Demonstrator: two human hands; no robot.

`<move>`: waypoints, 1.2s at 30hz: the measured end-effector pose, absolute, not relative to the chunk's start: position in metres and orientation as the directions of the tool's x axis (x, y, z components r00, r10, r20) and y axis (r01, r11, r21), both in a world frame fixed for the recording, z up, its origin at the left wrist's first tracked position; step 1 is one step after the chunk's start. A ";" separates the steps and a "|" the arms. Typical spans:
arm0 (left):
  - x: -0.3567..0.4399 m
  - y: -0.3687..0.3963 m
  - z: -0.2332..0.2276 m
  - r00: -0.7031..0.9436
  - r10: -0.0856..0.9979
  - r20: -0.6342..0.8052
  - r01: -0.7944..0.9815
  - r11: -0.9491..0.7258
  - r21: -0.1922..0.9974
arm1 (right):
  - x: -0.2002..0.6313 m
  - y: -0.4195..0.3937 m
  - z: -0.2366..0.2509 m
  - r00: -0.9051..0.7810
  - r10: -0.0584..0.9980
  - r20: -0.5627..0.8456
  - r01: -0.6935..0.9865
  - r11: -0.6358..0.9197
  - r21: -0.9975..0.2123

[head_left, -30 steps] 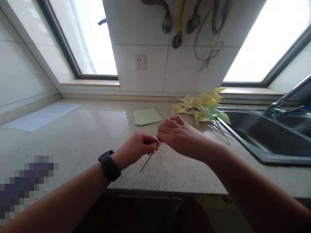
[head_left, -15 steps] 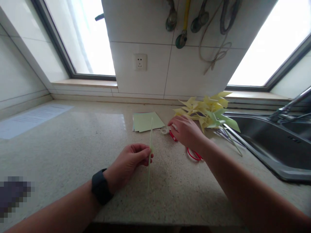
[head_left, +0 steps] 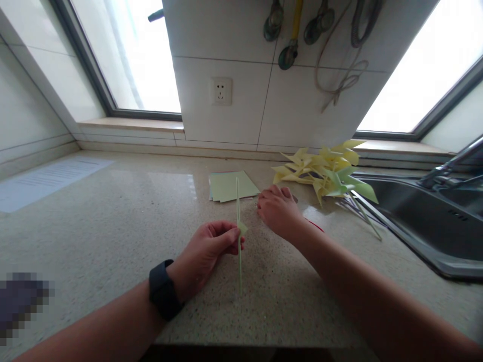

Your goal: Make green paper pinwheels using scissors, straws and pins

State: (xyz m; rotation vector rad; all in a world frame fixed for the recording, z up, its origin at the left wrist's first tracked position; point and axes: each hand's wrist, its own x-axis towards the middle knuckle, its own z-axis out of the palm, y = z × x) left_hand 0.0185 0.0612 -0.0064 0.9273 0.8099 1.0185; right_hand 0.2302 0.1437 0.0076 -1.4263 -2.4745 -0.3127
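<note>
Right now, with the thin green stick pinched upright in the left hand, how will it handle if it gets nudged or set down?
The stick looks very light and slender, so the left hand pinching it near mid-length could probably let it pivot. It stays straight, so it seems fairly stiff, though likely bendable. Being thin and apparently round, it may roll on the smooth countertop.

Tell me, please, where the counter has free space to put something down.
Bare counter lies between the printed sheet and the left hand. Crowded: green paper stack, right hand, pinwheels beside the sink.
</note>
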 end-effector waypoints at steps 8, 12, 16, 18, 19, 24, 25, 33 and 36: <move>0.017 0.061 -0.005 0.314 0.942 -0.114 -0.359 0.229 0.905 | 0.238 0.113 0.027 -0.538 0.764 0.356 0.659 0.645 -0.387; 0.017 0.060 -0.004 0.302 0.948 -0.100 -0.377 0.216 0.901 | 0.245 0.110 0.024 -0.556 0.778 0.294 0.380 0.552 -0.742; 0.016 0.058 -0.004 0.319 0.943 -0.094 -0.345 0.208 0.915 | 0.242 0.107 0.016 -0.605 0.772 0.196 0.020 0.261 -0.965; 0.015 0.058 -0.004 0.332 0.939 -0.087 -0.352 0.209 0.913 | 0.239 0.103 0.013 -0.623 0.763 0.170 -0.036 0.189 -0.981; 0.014 0.058 -0.004 0.340 0.937 -0.080 -0.362 0.209 0.909 | 0.238 0.102 0.012 -0.622 0.766 0.159 -0.051 0.163 -0.985; 0.013 0.057 -0.004 0.359 0.931 -0.065 -0.385 0.211 0.899 | 0.236 0.097 0.004 -0.557 0.824 0.109 -0.072 0.083 -0.994; 0.012 0.057 -0.004 0.360 0.930 -0.072 -0.387 0.219 0.896 | 0.235 0.097 0.003 -0.539 0.836 0.102 -0.075 0.073 -0.994; 0.013 0.061 -0.005 0.422 0.901 -0.100 -0.374 0.274 0.886 | 0.229 0.096 0.004 -0.395 0.915 0.086 -0.059 0.069 -0.996; 0.013 0.060 -0.004 0.435 0.897 -0.085 -0.361 0.260 0.896 | 0.229 0.096 0.003 -0.386 0.918 0.091 -0.056 0.076 -0.996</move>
